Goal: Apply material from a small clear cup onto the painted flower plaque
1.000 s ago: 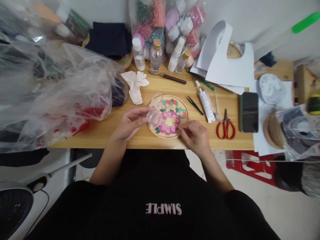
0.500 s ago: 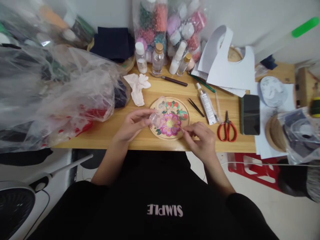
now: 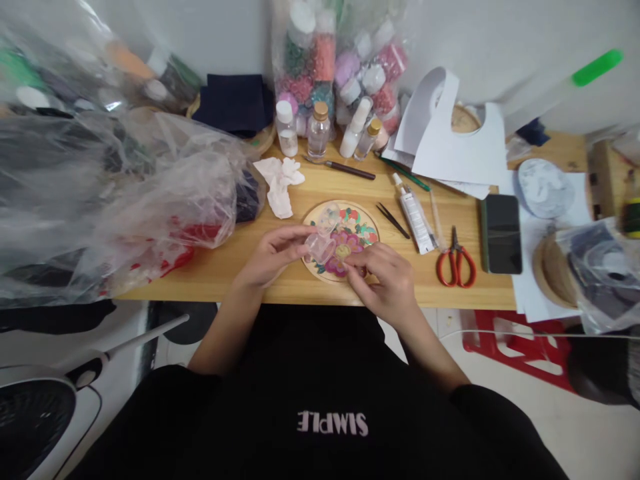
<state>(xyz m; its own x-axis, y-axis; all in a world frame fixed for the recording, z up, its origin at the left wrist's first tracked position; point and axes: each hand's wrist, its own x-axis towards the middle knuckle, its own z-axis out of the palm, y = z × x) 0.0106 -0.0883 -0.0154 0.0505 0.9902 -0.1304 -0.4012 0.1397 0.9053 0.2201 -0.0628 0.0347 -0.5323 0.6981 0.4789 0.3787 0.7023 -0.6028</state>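
Observation:
A round wooden board (image 3: pixel 371 221) with a pink flower (image 3: pixel 343 251), green leaves and red blossoms lies near the table's front edge. My left hand (image 3: pixel 273 259) is closed on a small clear plastic cup (image 3: pixel 320 247), tilted over the board's left side, with what looks like its clear open lid (image 3: pixel 330 217) beyond it. My right hand (image 3: pixel 383 277) is pinched over the flower's lower right; whatever its fingertips hold is too small to make out. Black tweezers (image 3: pixel 393 221) rest just right of the board.
A white glue tube (image 3: pixel 417 217), red-handled scissors (image 3: pixel 455 261) and a phone (image 3: pixel 501 233) lie to the right. Behind are a dark-handled tool (image 3: pixel 350 170), a crumpled tissue (image 3: pixel 281 185) and several bottles (image 3: pixel 319 130). Clear plastic bags (image 3: pixel 165 193) cover the left side.
My right hand has moved left, from the board's right edge in over the flower, towards the cup. My left hand keeps its hold on the cup. The whole view has shifted slightly.

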